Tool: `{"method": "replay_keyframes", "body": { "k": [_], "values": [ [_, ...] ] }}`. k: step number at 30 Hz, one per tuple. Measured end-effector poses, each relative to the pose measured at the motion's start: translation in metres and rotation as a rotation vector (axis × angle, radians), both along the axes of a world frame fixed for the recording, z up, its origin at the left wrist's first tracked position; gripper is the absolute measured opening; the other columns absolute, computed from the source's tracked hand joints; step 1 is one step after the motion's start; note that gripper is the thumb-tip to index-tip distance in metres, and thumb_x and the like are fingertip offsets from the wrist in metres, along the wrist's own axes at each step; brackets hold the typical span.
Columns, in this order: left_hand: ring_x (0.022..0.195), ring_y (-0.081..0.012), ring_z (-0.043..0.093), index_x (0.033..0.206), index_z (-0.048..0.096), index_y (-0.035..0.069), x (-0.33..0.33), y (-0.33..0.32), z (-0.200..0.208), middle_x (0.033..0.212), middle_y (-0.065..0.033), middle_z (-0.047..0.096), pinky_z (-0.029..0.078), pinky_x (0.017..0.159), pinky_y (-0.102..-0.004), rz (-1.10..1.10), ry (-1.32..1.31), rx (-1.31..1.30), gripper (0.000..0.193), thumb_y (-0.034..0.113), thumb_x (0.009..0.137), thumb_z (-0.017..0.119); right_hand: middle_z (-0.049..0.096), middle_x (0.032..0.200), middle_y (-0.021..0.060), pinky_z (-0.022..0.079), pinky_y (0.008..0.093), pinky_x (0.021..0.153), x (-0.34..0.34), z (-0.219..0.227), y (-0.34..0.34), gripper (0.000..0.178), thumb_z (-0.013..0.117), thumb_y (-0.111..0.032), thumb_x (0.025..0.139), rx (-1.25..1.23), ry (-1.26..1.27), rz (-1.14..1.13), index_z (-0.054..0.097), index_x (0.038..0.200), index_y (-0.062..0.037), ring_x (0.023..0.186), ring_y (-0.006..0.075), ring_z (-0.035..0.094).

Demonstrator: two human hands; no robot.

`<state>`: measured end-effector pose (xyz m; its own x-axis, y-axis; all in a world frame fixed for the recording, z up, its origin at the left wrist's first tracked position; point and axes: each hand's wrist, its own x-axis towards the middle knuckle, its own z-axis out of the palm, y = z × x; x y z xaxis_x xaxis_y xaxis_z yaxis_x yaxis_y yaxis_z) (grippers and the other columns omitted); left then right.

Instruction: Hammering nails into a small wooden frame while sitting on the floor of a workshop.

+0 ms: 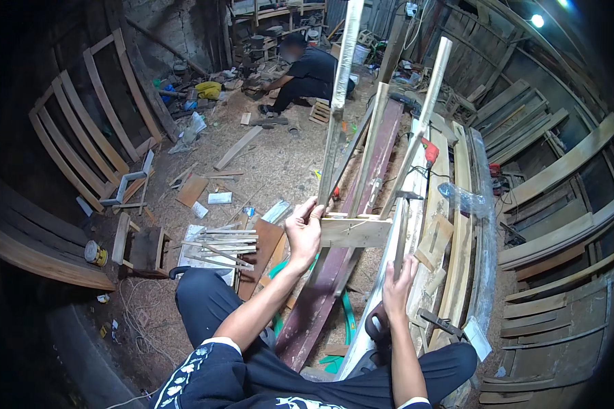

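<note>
"Where is the frame (pixel 356 234) held?"
"Over the purple beam (pixel 315 290); its left corner is clamped by the left hand (pixel 305 235)."
"And the right hand (pixel 399 290)?"
"Held near the frame's right side; whether the stick (pixel 401 235) there is gripped cannot be told."

1. Crumpled yellow plastic bag (pixel 209 91) on the floor.
2. Crouching person in dark clothing (pixel 314 71), right of the bag.
3. Curved brown wooden slatted frames (pixel 138 87), left of the bag.
4. Round yellow-and-white tin (pixel 95 254), nearer the camera than the bag.
</note>
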<state>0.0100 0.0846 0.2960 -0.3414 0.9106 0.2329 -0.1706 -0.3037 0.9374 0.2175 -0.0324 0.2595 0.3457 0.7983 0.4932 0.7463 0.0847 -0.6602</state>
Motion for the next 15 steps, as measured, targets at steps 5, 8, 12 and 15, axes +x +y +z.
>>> {"method": "replay_keyframes", "body": {
  "k": [5, 8, 12, 15],
  "values": [
    [0.094, -0.0108, 0.066, 0.126, 0.062, -0.011, -0.016, 0.000, -0.020, 0.108, -0.0116, 0.073, 0.053, 0.085, -0.0249, -0.029, -0.019, -0.135, 0.038, 0.005, 0.093, 0.070, 0.054, 0.123, 0.0225, 0.037, 0.0460, 0.109, -0.011, -0.009, 0.027, 0.037, 0.058, -0.021, 0.101, -0.057, 0.321, 0.167, 0.047, 0.125, 0.0058, 0.120, 0.0347, 0.052],
    [0.093, -0.0105, 0.066, 0.126, 0.062, -0.011, -0.027, 0.004, -0.057, 0.107, -0.0112, 0.073, 0.054, 0.083, -0.0249, -0.095, -0.109, -0.189, 0.038, 0.006, 0.093, 0.071, 0.059, 0.116, 0.0212, 0.041, 0.0451, 0.105, -0.028, -0.015, 0.031, 0.034, 0.056, -0.021, 0.102, -0.272, 0.765, 0.278, 0.048, 0.124, 0.0040, 0.114, 0.0330, 0.056],
    [0.093, -0.0115, 0.067, 0.128, 0.059, -0.011, -0.031, 0.005, -0.083, 0.110, -0.0120, 0.072, 0.054, 0.081, -0.0243, -0.107, -0.115, -0.341, 0.038, 0.005, 0.095, 0.068, 0.058, 0.107, 0.0205, 0.044, 0.0431, 0.093, -0.029, -0.044, 0.033, 0.030, 0.059, -0.019, 0.099, -0.240, 0.373, 0.260, 0.051, 0.117, 0.0035, 0.103, 0.0328, 0.057],
    [0.095, -0.0139, 0.067, 0.127, 0.059, -0.012, -0.025, 0.000, -0.093, 0.111, -0.0151, 0.072, 0.054, 0.082, -0.0268, -0.096, 0.016, -0.348, 0.042, 0.009, 0.093, 0.070, 0.054, 0.104, 0.0186, 0.043, 0.0419, 0.091, -0.030, -0.075, 0.036, 0.026, 0.060, -0.019, 0.097, -0.221, 0.244, 0.241, 0.053, 0.109, 0.0025, 0.099, 0.0322, 0.054]
  ]
}}
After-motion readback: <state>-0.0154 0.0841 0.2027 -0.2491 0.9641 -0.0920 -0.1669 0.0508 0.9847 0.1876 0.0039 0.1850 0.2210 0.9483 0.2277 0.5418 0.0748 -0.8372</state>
